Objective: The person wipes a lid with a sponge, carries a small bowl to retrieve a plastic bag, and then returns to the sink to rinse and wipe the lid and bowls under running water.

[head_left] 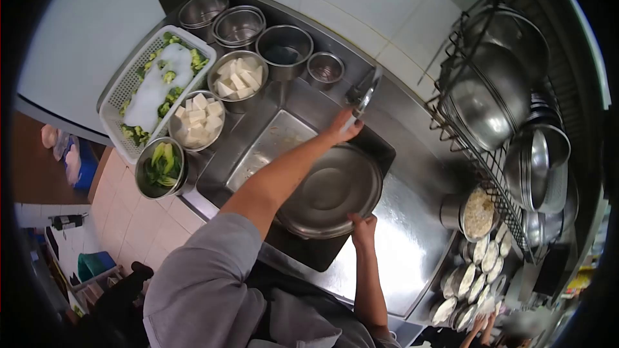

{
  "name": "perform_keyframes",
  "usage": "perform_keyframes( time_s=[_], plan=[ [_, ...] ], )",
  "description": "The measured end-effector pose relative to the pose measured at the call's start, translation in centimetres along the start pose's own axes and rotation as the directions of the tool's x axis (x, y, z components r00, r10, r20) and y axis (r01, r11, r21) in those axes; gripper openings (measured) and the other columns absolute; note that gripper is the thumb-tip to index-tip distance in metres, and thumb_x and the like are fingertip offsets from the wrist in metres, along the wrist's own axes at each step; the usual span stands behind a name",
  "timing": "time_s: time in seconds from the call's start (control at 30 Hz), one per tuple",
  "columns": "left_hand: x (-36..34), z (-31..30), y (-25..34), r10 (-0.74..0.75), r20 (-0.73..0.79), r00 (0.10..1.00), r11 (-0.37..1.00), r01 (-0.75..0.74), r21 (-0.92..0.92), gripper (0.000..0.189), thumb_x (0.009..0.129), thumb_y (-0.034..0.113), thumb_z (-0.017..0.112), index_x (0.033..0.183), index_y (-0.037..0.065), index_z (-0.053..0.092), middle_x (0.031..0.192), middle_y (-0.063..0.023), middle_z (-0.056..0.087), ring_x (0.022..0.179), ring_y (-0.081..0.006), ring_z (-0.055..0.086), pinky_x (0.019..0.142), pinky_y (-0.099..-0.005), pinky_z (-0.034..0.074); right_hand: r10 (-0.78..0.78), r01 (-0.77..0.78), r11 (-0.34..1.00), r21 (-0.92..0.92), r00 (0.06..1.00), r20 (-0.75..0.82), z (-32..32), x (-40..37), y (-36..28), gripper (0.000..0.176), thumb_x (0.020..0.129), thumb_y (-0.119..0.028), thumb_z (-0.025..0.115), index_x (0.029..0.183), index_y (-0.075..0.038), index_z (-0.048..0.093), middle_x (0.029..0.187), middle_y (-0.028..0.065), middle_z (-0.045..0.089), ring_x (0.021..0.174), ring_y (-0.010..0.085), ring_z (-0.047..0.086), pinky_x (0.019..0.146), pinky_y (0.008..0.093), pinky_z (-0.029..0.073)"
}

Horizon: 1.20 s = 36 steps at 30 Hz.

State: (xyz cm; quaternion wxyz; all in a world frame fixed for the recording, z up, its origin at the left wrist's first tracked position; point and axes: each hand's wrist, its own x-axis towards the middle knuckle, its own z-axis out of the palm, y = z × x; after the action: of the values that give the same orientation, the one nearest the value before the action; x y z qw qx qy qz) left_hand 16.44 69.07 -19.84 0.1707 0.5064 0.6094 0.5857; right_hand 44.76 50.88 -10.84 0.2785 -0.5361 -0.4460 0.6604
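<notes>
A wide round metal basin [325, 190] sits over the sink [213, 171], tilted toward me. My right hand [363, 229] grips its near right rim, thumb on top. My left arm reaches across the basin, and my left hand [345, 127] closes round the lower end of the metal faucet [366, 96] at the back of the sink. Part of that hand's grip is hidden. Left of the sink are a metal bowl of white tofu cubes [240, 77], another bowl of tofu cubes [196, 119] and a pot of green leafy vegetables [161, 166].
A white basket [113, 106] of broccoli with whitish stuff on top stands far left. Metal pots [284, 45] line the back. A wire rack [477, 161] with metal bowls [483, 93] hangs right, above several filled dishes [477, 270]. Another person's hands [480, 332] show lower right.
</notes>
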Motion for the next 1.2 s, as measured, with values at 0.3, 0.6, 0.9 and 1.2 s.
perform_keyframes(
  time_s=[0.3,0.6,0.9,1.2],
  plan=[
    [-12.7,-8.6,10.9,-0.75,0.236,0.617,0.616,0.783,-0.091,0.075,0.089,0.048,0.063,0.14,-0.003,0.043,0.142,-0.0245,0.048,0.136,-0.0335,0.041,0.111,-0.0379,0.034,-0.32,0.403,0.533,-0.744,0.91,0.264,13.7,8.6,-2.0,0.03,0.076,-0.026,0.075,0.094,-0.002,0.069,0.082,0.0281,0.066,0.086,0.0467,0.064,0.072,0.0512,0.051],
    [-20.6,-15.6,-0.7,-0.639,-0.113,0.761,0.768,0.622,-0.154,0.021,0.084,0.014,0.059,0.098,-0.001,0.065,0.089,-0.0221,0.069,0.082,-0.043,0.066,0.071,-0.0495,0.049,-0.001,-0.093,0.916,0.391,0.973,0.233,15.3,17.6,-3.8,0.013,0.091,0.003,0.048,0.089,0.004,0.061,0.083,0.0134,0.063,0.072,0.0246,0.063,0.067,0.0369,0.054],
    [-7.4,-12.7,4.6,-0.499,0.411,0.763,0.852,0.344,0.394,0.03,0.084,0.03,0.07,0.095,0.002,0.068,0.087,-0.0235,0.068,0.087,-0.0419,0.066,0.076,-0.0489,0.051,0.213,0.139,0.874,-0.466,0.753,0.623,15.7,17.7,-13.4,0.015,0.088,-0.007,0.063,0.101,0.0,0.066,0.088,0.008,0.07,0.077,0.0159,0.067,0.068,0.0279,0.056],
    [-8.4,-14.7,9.6,-0.326,0.637,0.699,0.888,-0.005,0.46,0.028,0.088,0.033,0.064,0.093,0.006,0.067,0.094,-0.0178,0.067,0.091,-0.039,0.064,0.078,-0.0513,0.05,0.014,-0.003,0.971,-0.239,0.999,0.043,12.0,24.0,-14.4,0.022,0.087,-0.019,0.064,0.099,0.0,0.065,0.085,0.012,0.069,0.072,0.0222,0.068,0.061,0.0362,0.056]
  ],
)
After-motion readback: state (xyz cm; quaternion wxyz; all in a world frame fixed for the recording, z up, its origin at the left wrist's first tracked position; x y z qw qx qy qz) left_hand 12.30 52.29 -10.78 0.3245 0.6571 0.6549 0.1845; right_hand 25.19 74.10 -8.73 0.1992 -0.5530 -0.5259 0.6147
